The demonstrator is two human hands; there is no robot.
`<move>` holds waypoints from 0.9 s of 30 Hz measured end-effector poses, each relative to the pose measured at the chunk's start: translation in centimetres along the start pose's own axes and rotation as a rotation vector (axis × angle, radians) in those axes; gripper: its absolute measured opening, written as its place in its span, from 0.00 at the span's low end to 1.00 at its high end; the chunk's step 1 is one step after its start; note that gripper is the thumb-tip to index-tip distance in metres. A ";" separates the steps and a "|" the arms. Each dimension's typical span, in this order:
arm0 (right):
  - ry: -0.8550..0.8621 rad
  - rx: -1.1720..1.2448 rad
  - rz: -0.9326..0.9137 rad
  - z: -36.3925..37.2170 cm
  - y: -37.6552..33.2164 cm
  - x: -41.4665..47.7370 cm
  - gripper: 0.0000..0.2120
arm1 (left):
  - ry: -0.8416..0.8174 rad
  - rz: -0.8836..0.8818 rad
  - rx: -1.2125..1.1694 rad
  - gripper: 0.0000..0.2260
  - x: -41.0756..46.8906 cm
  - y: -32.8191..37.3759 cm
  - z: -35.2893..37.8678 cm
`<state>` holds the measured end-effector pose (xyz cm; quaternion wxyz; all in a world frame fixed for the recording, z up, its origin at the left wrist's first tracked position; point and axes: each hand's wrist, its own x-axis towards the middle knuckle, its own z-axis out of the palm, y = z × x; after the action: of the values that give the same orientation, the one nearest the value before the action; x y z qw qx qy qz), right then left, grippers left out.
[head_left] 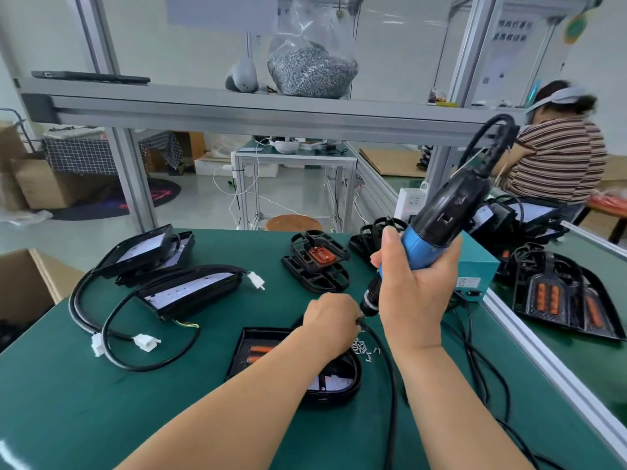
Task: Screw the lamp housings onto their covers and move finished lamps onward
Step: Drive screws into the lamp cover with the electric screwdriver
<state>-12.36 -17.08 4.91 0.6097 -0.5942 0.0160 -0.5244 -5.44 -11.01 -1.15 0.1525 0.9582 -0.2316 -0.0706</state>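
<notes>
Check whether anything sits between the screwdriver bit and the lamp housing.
Yes. The left hand is at the tip of the screwdriver gripped by the right hand, and its forearm lies across the lamp housing. A black cable runs past the housing's right edge, beside loose screws.

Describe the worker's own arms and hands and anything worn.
The left forearm and right forearm are bare to the frame's edge: no sleeves show. The left hand and right hand wear no gloves, and no ring, watch or wristband is visible.

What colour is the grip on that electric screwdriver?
The electric screwdriver's grip is blue, seen in the head view.
</notes>
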 end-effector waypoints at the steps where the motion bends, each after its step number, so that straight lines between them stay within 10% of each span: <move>1: 0.007 -0.015 -0.007 -0.1 0.0 0.1 0.11 | -0.001 0.005 -0.002 0.08 0.3 0.2 0.1; 18: 0.055 0.027 -0.020 -1.2 0.4 0.6 0.12 | -0.025 0.068 -0.027 0.09 1.8 0.3 0.9; 27: 0.113 0.163 -0.071 -0.1 -2.0 1.3 0.11 | 0.148 -0.053 -1.217 0.05 -4.6 -3.7 -2.2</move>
<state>-13.09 -17.46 7.19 0.6351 -0.5121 -0.0134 -0.5781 -7.46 -5.19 0.03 0.6863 0.7069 -0.1146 -0.1275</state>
